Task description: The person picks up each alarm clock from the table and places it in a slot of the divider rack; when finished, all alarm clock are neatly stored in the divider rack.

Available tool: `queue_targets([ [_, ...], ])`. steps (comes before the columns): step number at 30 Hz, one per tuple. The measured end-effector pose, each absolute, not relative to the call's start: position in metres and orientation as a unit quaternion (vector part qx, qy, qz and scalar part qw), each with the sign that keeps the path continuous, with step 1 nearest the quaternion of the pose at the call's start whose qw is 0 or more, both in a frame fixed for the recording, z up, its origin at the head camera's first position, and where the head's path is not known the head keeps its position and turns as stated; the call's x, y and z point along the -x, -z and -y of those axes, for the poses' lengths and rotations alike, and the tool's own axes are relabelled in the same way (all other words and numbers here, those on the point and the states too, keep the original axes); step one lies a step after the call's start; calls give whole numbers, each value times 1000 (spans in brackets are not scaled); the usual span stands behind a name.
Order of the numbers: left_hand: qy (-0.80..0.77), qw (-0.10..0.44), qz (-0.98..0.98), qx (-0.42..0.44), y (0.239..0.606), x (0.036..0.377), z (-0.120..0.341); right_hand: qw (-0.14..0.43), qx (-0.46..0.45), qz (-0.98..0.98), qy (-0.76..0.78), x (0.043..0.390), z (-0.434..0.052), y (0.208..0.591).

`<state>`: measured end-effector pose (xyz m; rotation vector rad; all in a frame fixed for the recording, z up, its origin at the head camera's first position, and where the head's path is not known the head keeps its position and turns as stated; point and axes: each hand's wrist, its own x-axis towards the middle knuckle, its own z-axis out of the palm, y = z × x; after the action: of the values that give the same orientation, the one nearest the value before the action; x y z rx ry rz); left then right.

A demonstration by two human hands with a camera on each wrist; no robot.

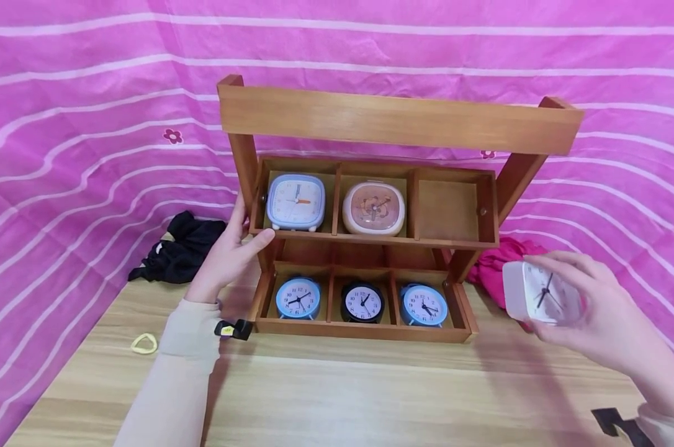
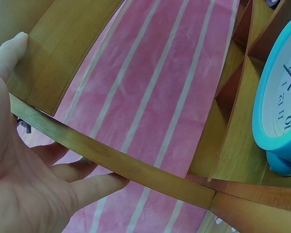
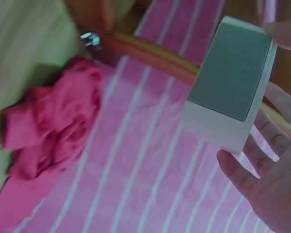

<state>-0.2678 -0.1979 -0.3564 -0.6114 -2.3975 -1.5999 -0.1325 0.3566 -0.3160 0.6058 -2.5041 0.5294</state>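
Note:
My right hand (image 1: 599, 304) holds a white square alarm clock (image 1: 518, 292) by its edges, off the right side of a two-tier wooden shelf (image 1: 393, 118). In the right wrist view, the clock's grey-green panel (image 3: 233, 70) shows between thumb and fingers. At the shelf's left side, my left hand (image 1: 231, 251) grips the upper tier, the thumb at its front edge and the fingers along the side. A blue-rimmed square clock (image 1: 296, 202) and a pink-faced clock (image 1: 373, 208) fill the upper tier's left and middle compartments; the right compartment (image 1: 447, 211) holds nothing.
The lower tier holds a blue round clock (image 1: 298, 298), a black one (image 1: 362, 303) and another blue one (image 1: 424, 305). Black cloth (image 1: 180, 248) lies at left, pink-red cloth (image 1: 496, 267) at right. A yellow band (image 1: 144, 343) is on the wooden table (image 1: 337, 397).

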Motion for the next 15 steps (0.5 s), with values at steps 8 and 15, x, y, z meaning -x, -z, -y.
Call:
queue_targets([
  [8,546,100,806,207,357,268,199,279,-226,912,-199,152,-339,295],
  [15,551,98,804,202,357,267,199,275,-222,913,-204,162,-319,275],
])
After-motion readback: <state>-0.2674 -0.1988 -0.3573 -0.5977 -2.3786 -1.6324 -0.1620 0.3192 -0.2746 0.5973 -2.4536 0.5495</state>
